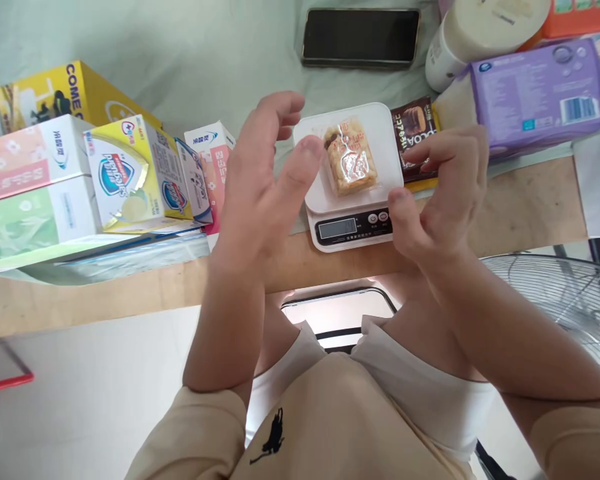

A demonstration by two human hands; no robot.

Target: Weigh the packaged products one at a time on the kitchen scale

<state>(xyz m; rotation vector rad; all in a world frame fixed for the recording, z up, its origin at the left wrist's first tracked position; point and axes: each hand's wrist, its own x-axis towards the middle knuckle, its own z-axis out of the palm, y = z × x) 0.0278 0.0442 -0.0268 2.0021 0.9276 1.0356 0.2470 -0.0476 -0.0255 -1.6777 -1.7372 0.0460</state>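
A white digital kitchen scale [314, 193] lies at the table's front edge, its small display [337, 229] facing me. On its platform rests a square snack in a clear wrapper with red print [351, 160]. My left hand [267, 173] hovers at the scale's left side, thumb and fingers apart, holding nothing; the thumb tip overlaps the platform's edge in view. At the scale's right is my right hand [445, 187], its thumb and curled fingers apart with nothing between them. A brown cocoa snack packet [414, 123] lies just behind that hand, partly covered by it.
A black phone [361, 38] lies behind the scale. Soap and other boxes [125, 177] are stacked on the left. To the right are a purple tissue pack [537, 93] and a white tub [443, 57]. A fan [555, 293] stands below the table's right side.
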